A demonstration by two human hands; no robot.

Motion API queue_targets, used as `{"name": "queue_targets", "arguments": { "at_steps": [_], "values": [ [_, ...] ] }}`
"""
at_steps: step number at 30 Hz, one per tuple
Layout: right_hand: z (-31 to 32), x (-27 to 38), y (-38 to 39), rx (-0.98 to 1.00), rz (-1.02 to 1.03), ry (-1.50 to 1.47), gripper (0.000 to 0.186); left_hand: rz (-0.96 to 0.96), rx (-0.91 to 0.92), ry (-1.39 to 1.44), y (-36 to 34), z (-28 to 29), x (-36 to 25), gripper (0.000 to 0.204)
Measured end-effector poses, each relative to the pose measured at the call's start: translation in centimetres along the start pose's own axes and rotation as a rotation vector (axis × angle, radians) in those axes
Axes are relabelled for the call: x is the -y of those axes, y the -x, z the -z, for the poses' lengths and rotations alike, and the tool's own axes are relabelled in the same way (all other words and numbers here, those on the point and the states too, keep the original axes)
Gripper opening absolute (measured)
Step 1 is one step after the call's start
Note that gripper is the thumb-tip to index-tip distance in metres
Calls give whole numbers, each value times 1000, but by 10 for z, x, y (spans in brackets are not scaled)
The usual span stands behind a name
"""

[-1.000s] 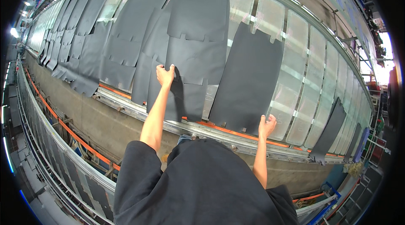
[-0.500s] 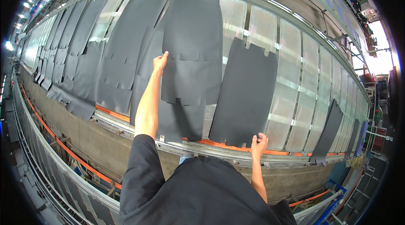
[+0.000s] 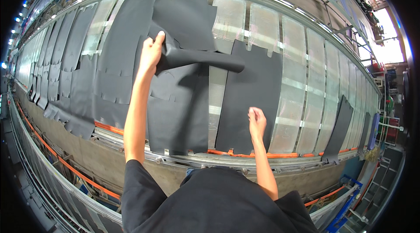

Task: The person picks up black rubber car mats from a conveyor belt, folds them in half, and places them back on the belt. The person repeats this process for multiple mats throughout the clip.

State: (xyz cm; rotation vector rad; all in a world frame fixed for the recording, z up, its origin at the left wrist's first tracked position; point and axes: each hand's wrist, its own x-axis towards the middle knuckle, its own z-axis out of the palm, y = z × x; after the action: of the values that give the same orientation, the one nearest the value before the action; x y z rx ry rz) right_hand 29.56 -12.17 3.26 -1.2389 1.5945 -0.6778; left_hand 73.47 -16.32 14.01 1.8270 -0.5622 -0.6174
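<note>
My left hand is shut on a flexible dark grey sheet at the upper middle; its lower part is lifted and curled into a roll crossing to the right. Beneath it, more dark grey sheets lie overlapping on a long rack of translucent panels. My right hand is open, fingers loosely bent and holding nothing, over another grey sheet with a notched upper edge. The panel between these sheets is partly exposed.
Overlapping grey sheets continue leftward, and narrow strips hang at the right. Metal rails with an orange strip edge the rack. A second railed rack runs at the lower left, and metal framework lines the top.
My left hand has moved up and left, lifting and curling the sheet's lower part. My right hand has moved up and left from the lower edge of the right-hand sheet.
</note>
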Motion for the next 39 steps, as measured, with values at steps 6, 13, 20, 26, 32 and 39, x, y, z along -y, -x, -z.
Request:
{"name": "queue_targets", "arguments": {
  "at_steps": [6, 13, 20, 26, 32, 39],
  "values": [
    [-30, 101, -25, 811, -415, -1020, 96, 59, 177, 474, 106, 55, -108, 34],
    [-4, 120, -28, 778, -325, -571, 84, -107, 381, 179, 202, 126, -114, 33],
    [53, 166, -10, 800, -262, -397, 49, -167, 501, 196, 217, 61, -179, 32],
    [160, 194, -8, 529, -100, -945, 35, -403, 662, 72, 253, 11, -212, 19],
    [201, 105, -71, 552, -13, -800, 30, -10, 538, 155, 266, -52, -94, 31],
    [148, -24, -134, 245, -303, -522, 43, 655, 482, 119, 264, -135, 178, 46]
  ]
}}
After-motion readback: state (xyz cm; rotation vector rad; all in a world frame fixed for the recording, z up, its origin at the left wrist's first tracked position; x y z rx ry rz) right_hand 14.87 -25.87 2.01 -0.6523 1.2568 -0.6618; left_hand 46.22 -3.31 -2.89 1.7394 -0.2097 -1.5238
